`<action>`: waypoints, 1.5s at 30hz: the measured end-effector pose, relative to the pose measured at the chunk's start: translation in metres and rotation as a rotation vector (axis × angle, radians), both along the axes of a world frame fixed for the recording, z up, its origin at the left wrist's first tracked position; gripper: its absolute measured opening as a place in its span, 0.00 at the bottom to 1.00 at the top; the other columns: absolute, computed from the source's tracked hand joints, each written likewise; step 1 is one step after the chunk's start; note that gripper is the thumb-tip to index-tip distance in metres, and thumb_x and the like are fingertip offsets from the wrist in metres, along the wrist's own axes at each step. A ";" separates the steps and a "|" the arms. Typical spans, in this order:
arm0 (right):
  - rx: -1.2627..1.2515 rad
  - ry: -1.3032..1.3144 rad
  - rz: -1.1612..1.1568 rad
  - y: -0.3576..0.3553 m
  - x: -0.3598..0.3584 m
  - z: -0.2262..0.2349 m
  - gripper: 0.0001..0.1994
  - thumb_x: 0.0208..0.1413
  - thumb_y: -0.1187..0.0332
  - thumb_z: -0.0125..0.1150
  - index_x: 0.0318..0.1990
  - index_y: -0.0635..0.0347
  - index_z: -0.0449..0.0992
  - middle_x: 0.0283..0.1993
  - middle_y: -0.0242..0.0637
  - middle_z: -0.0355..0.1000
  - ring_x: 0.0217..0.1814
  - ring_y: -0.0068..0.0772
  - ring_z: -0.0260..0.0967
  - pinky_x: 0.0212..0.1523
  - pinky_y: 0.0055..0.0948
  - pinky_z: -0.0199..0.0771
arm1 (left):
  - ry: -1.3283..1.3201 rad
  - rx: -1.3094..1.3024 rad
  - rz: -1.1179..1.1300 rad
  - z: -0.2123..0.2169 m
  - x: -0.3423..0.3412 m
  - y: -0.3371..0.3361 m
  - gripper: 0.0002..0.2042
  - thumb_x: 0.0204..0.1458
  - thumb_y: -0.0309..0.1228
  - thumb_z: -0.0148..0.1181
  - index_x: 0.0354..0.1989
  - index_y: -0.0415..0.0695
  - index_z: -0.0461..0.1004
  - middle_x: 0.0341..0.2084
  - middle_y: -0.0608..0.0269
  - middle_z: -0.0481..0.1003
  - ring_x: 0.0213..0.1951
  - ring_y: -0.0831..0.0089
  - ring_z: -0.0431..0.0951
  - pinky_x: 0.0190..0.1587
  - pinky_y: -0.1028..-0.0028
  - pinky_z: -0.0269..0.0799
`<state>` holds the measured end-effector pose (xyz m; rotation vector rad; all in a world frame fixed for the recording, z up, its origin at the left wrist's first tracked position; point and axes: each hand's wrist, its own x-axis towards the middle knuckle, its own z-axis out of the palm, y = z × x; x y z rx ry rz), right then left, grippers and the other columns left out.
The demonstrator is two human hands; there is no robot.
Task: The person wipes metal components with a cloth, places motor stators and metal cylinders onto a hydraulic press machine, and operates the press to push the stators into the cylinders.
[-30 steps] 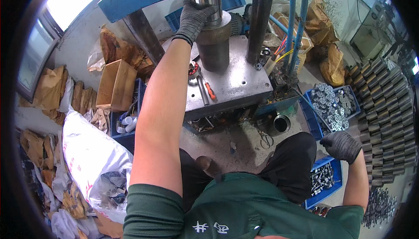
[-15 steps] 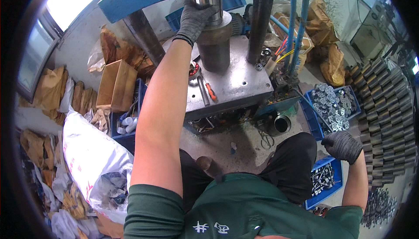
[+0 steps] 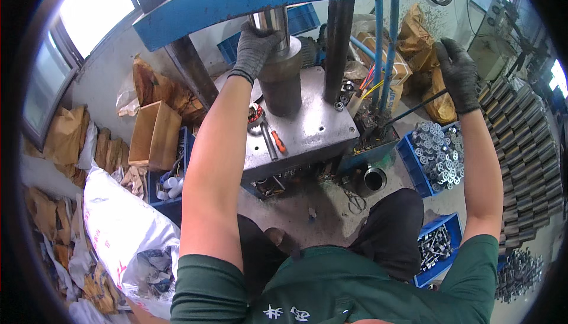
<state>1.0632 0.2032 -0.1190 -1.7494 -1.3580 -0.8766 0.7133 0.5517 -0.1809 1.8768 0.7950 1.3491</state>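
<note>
My left hand (image 3: 255, 49), in a dark grey glove, wraps round the shiny metal ram (image 3: 273, 23) under the blue crossbeam (image 3: 254, 7) of a press. Just beneath it, a thick collared metal sleeve (image 3: 281, 87) stands upright on the press's steel table (image 3: 307, 102). My right hand (image 3: 458, 75), gloved alike, is raised to the right with the dark end of a long lever (image 3: 417, 106) against its palm side. The fingers look partly bent; where they meet the lever is hidden. An orange-handled screwdriver (image 3: 278, 142) and a metal bar (image 3: 267, 141) lie on the steel table.
Blue bins of round metal parts (image 3: 438, 152) and bolts (image 3: 435, 247) sit at the right, beside stacked dark metal tubes (image 3: 523, 158). A wooden box (image 3: 155, 135) and a white sack (image 3: 124, 229) are at the left. Blue hoses (image 3: 390, 40) rise behind the lever.
My right hand has risen from beside my knee, and the lever has swung up with it. My left hand stays on the ram. The view has shifted slightly.
</note>
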 end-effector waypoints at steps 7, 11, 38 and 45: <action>-0.203 -0.143 -0.159 0.002 0.008 0.012 0.35 0.64 0.39 0.57 0.69 0.55 0.70 0.52 0.45 0.81 0.56 0.50 0.76 0.63 0.47 0.66 | -0.062 0.075 0.012 -0.007 -0.022 -0.048 0.40 0.39 0.38 0.79 0.59 0.33 0.64 0.49 0.48 0.78 0.51 0.61 0.80 0.55 0.64 0.77; -0.153 -0.129 -0.137 0.000 0.004 0.010 0.42 0.59 0.40 0.64 0.73 0.59 0.62 0.56 0.49 0.79 0.59 0.55 0.74 0.64 0.49 0.66 | -0.144 0.216 0.088 -0.039 -0.057 -0.113 0.39 0.43 0.29 0.75 0.64 0.38 0.60 0.53 0.54 0.73 0.55 0.63 0.77 0.56 0.65 0.77; -0.693 0.436 0.865 0.093 -0.314 -0.163 0.52 0.49 0.55 0.81 0.74 0.69 0.53 0.63 0.52 0.68 0.68 0.38 0.68 0.69 0.38 0.67 | -0.991 -0.806 -0.441 -0.177 -0.124 -0.198 0.30 0.56 0.41 0.72 0.63 0.42 0.67 0.48 0.55 0.78 0.48 0.62 0.81 0.46 0.60 0.85; -0.557 1.400 1.173 0.121 -0.344 -0.185 0.57 0.41 0.50 0.83 0.72 0.71 0.52 0.63 0.51 0.67 0.65 0.45 0.67 0.71 0.38 0.64 | -1.005 -0.748 -0.274 -0.171 -0.132 -0.200 0.31 0.55 0.37 0.74 0.64 0.42 0.67 0.51 0.55 0.76 0.54 0.61 0.79 0.57 0.62 0.80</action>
